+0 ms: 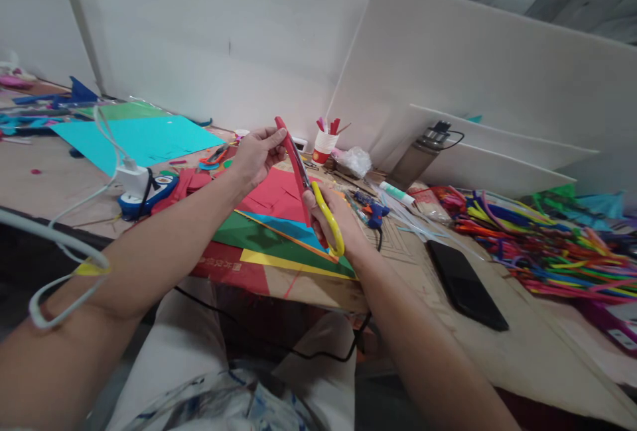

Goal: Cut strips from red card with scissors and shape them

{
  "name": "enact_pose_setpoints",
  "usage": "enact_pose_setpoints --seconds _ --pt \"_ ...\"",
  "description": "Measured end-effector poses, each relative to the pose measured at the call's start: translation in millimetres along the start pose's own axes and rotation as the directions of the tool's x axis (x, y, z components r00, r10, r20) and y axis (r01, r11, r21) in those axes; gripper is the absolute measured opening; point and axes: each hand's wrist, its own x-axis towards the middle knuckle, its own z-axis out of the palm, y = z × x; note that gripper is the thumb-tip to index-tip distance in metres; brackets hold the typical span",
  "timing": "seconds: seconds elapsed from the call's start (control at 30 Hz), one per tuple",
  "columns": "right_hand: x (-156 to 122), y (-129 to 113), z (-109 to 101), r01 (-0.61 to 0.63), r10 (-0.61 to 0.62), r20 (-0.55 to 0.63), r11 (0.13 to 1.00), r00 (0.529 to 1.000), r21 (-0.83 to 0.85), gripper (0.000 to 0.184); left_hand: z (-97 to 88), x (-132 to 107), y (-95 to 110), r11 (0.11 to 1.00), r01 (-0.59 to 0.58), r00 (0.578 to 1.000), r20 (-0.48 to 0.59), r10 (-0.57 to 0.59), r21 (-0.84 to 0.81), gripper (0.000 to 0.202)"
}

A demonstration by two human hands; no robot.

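Pinching the narrow red paper strip (285, 138) between thumb and fingers, our left hand (255, 156) holds it upright, just up and left of our right hand (346, 220). That hand is wrapped through the loops of the yellow-handled scissors (327, 213). The blades meet the strip's lower part. We judge the cut begun but not through, since the strip looks whole. Beneath both hands lie coloured paper sheets (269, 235), and a flat black phone (465, 285) rests right of the right hand.
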Motion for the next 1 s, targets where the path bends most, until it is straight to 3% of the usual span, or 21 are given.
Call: enact_pose_setpoints --seconds 1.0 --pt "4.4 7.5 0.9 -0.009 0.009 -0.013 1.0 1.0 0.022 0.047 3.0 -1.6 -4.0 1.0 0.011 0.998 -0.056 -0.012 -0.027 0.019"
